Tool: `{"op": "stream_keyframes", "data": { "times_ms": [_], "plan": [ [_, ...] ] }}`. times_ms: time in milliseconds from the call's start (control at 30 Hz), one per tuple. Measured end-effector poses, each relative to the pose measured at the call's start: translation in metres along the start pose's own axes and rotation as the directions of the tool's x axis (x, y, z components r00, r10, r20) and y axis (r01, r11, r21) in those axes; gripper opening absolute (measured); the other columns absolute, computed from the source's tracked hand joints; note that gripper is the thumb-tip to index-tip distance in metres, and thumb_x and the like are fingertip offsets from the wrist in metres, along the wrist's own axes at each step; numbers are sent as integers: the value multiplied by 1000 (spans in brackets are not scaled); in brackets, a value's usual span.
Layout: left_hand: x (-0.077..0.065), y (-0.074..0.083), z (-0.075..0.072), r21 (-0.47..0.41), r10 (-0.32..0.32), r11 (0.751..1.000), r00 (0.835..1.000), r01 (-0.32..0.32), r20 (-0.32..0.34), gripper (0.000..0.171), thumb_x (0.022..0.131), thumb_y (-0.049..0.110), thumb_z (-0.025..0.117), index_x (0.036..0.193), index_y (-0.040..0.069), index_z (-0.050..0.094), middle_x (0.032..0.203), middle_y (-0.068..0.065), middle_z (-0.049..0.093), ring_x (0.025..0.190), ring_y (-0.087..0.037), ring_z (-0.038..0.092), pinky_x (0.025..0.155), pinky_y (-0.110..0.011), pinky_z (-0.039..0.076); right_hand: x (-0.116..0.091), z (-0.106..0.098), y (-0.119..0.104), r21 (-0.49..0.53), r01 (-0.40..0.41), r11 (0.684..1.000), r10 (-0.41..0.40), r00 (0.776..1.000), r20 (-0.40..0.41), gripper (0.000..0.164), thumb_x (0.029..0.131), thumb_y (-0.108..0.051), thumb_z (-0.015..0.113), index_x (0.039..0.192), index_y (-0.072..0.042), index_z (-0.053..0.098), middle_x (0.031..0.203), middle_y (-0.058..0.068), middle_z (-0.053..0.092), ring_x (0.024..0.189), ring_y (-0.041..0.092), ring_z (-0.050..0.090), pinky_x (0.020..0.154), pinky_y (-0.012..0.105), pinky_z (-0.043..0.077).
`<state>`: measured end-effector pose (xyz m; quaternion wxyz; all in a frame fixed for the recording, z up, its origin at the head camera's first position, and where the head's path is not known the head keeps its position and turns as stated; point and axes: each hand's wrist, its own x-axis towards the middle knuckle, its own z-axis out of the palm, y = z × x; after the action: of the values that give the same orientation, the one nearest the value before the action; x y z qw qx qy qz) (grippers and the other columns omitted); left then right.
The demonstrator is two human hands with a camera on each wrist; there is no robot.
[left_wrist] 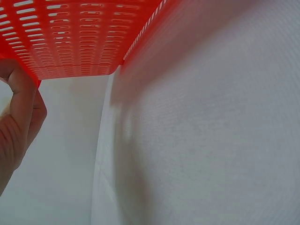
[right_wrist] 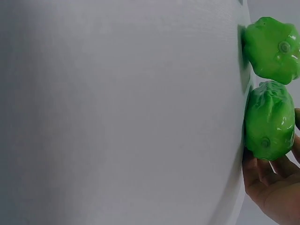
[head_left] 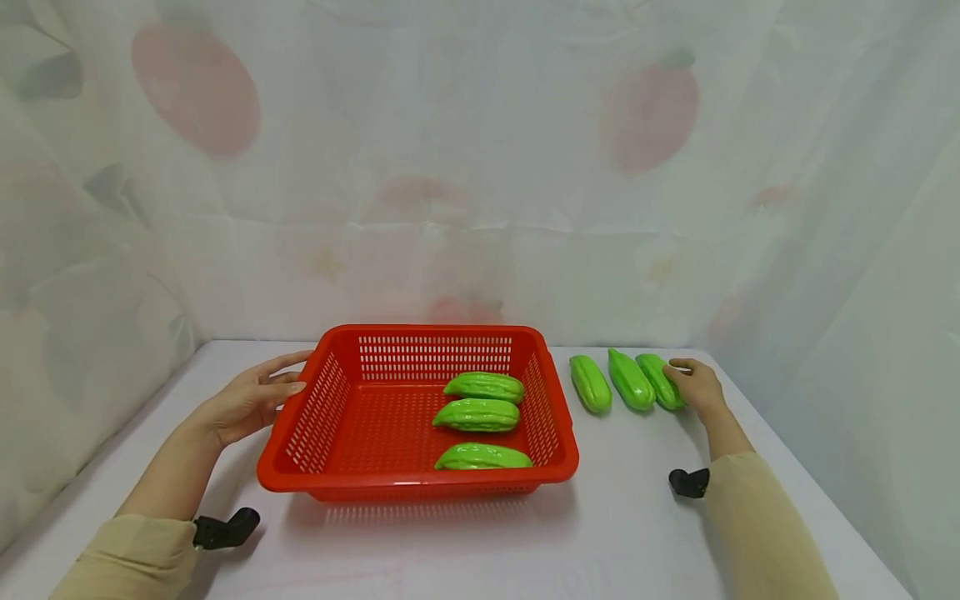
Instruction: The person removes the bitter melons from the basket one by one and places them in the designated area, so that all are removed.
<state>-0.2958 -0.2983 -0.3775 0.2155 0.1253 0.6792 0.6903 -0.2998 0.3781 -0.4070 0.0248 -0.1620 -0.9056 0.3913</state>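
Observation:
A red perforated plastic basket (head_left: 420,479) stands on the table with three glossy green bitter melons, one of them this bitter melon (head_left: 480,415), lying along its right side. At the basket's left rim, my left hand (head_left: 251,400) grips the edge with its fingers; the left wrist view shows them bent against the basket's end wall. Over on the right, my right hand (head_left: 697,387) holds the rightmost bitter melon (head_left: 660,382), which lies on the table. The right wrist view shows fingers along that bitter melon's side and part of another finger above it.
Two more bitter melons lie between the basket and my right hand: one bitter melon (head_left: 591,385) nearer the basket, another bitter melon (head_left: 631,380) beside the held one. A white-covered table (head_left: 622,533) bears everything. Fruit-printed curtains (head_left: 480,167) hang behind and at both sides.

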Motion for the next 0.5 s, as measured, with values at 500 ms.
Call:
{"op": "stream_keyframes", "data": {
  "times_ms": [500],
  "plan": [
    [-2, 2, 2, -8, 1, 1000, 1000, -1, -8, 48, 103, 13, 47, 148, 23, 32, 117, 11, 69, 99, -9, 68, 87, -32, 60, -1, -1, -1, -10, 0, 1000, 1, 1000, 8, 57, 105, -35, 37, 148, 2, 36, 151, 34, 34, 137, 48, 39, 108, 53, 43]
  ]
}}
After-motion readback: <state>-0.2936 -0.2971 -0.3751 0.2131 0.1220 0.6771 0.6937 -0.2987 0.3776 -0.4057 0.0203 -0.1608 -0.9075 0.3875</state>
